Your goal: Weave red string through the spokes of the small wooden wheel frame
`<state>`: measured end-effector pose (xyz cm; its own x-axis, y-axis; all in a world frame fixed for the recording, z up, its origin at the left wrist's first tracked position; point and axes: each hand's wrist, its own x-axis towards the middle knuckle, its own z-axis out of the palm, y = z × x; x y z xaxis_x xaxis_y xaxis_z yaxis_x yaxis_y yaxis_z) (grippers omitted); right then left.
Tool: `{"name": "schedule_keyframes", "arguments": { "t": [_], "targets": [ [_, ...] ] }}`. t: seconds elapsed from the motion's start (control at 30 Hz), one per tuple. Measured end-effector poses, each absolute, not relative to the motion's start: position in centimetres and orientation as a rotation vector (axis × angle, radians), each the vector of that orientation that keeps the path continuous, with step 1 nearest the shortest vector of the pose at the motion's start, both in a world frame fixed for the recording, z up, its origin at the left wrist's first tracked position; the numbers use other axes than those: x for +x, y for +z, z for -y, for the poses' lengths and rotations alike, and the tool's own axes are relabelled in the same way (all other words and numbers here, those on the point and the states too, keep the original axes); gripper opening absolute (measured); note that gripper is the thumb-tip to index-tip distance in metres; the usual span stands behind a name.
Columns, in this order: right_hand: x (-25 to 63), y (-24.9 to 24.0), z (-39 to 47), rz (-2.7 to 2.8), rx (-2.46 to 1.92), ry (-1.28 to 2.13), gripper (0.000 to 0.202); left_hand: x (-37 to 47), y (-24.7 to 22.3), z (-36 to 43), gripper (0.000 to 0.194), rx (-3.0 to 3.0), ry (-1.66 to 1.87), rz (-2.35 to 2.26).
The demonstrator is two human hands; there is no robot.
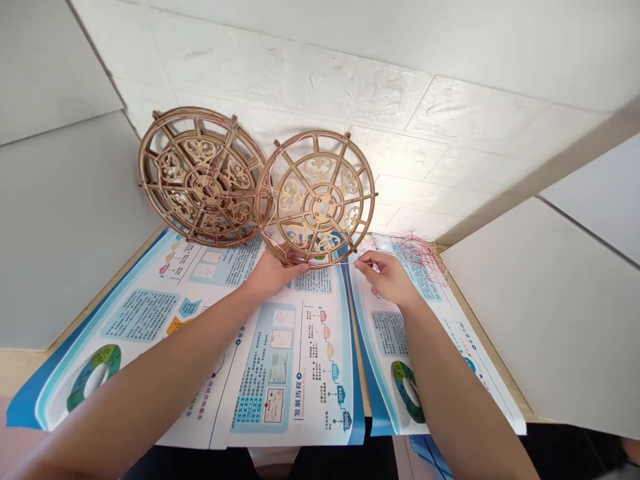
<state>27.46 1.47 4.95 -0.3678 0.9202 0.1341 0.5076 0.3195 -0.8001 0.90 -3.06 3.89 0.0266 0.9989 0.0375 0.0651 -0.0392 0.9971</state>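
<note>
My left hand [276, 272] is closed on the lower rim of a round bronze openwork frame [324, 208] with spokes and gold scrollwork. The frame stands tilted up toward the wall. A thin pale wire or thread [346, 263] runs from its lower rim to my right hand [384, 275], whose thumb and fingers pinch it just right of the rim. More of this thin strand follows the frame's left side. To the left, more round frames of the same kind [207, 191] lean together against the wall, with reddish strands across them.
Printed posters [260, 393] cover the wooden tabletop. A loose tangle of red and white strands [423, 257] lies at the back right. A white brick-pattern wall [400, 150] stands behind, with grey panels [60, 233] on the left and a white panel [555, 300] on the right.
</note>
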Motion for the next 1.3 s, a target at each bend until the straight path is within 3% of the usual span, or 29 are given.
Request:
{"name": "schedule_keyframes", "arguments": {
  "t": [0.57,0.9,1.3],
  "targets": [
    [29.4,3.6,-3.5,1.496,-1.2,1.255,0.036,1.2,4.0,3.3,0.036,1.279,1.134,-1.288],
    [28.4,3.9,-3.0,1.324,-0.935,1.423,0.036,1.3,4.0,3.2,0.026,1.378,1.1,-1.3],
    [26.4,5.0,-0.9,1.273,-0.702,1.623,0.039,1.3,2.7,2.8,0.034,1.411,1.06,-1.229]
  ]
}}
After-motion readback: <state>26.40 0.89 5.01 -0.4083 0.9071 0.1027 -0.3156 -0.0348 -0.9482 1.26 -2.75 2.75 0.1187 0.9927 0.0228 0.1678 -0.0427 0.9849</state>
